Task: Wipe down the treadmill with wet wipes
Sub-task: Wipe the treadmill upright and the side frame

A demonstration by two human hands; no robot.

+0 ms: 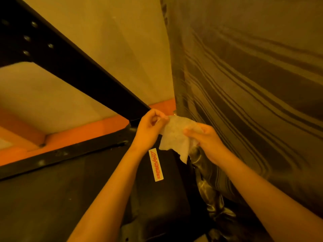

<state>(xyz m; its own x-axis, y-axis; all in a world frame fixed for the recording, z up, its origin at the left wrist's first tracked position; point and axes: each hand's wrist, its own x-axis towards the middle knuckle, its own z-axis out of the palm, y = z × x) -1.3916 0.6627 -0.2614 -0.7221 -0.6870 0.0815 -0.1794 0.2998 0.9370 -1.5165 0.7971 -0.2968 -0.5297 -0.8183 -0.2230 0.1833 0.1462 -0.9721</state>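
Two bare arms reach up from the bottom edge. The left hand (148, 130) pinches the top corner of a wet wipe (176, 135) with its fingers (158, 117) curled. The right hand (208, 142) grips the other side, with its fingers bent round the wet wipe. It hangs between both hands, a bit crumpled, and I think it touches nothing else. It is held just above the black front cover of the treadmill (157, 198), near a white sticker (156, 165) with red letters. A black post (78, 67) slants up to the left. A striped curtain (253, 84) hangs just beside the right hand.

Here is what could go wrong. Both hands hold the thin wet wipe, so a hard pull might tear it. It could slip and drop into the gap by the curtain. The curtain is so close that it may get rubbed and wet by mistake.

Some things are hard to see. The light is dim and orange, so I cannot tell how dirty the treadmill is. The red letters are too squiggly to read. Most of the treadmill is cut off. No pack of wipes shows.
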